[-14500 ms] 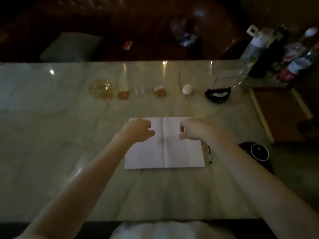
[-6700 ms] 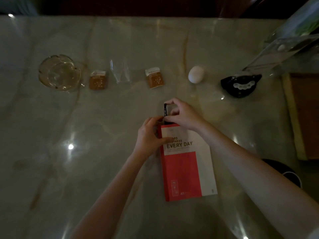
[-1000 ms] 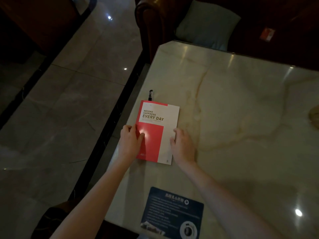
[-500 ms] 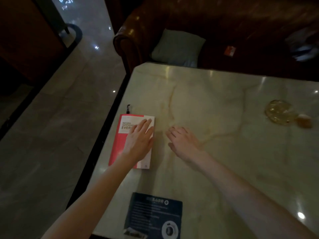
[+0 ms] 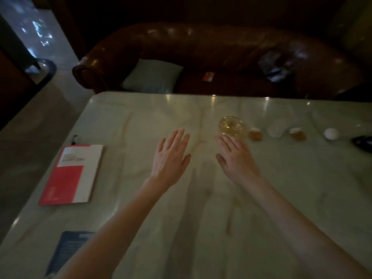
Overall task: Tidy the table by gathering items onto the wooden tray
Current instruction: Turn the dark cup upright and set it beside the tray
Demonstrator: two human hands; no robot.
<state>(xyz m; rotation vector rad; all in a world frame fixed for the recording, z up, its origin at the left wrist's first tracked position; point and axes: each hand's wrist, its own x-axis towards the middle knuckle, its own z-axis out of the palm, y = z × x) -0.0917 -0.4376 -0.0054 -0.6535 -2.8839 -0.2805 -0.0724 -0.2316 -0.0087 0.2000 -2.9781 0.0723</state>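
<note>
My left hand (image 5: 171,156) and my right hand (image 5: 235,156) hover flat and open over the middle of the marble table (image 5: 201,218), holding nothing. A red and white notebook (image 5: 71,174) lies closed near the table's left edge, a black pen tip (image 5: 74,138) sticking out at its far end. Just beyond my right fingertips stands a glass ashtray (image 5: 232,126). To its right in a row sit an orange packet (image 5: 255,133), a clear glass (image 5: 275,129), a second orange packet (image 5: 298,133), a white egg-shaped thing (image 5: 331,133) and a black object (image 5: 364,142) cut off by the frame. The wooden tray is out of view.
A dark blue card (image 5: 68,250) lies at the table's near left corner. Behind the table stands a brown leather sofa (image 5: 221,49) with a grey cushion (image 5: 153,76). The floor drops away left of the table edge.
My left hand has let go of the notebook and both hands have moved right towards the ashtray. The view has swung right, bringing the row of small items into sight.
</note>
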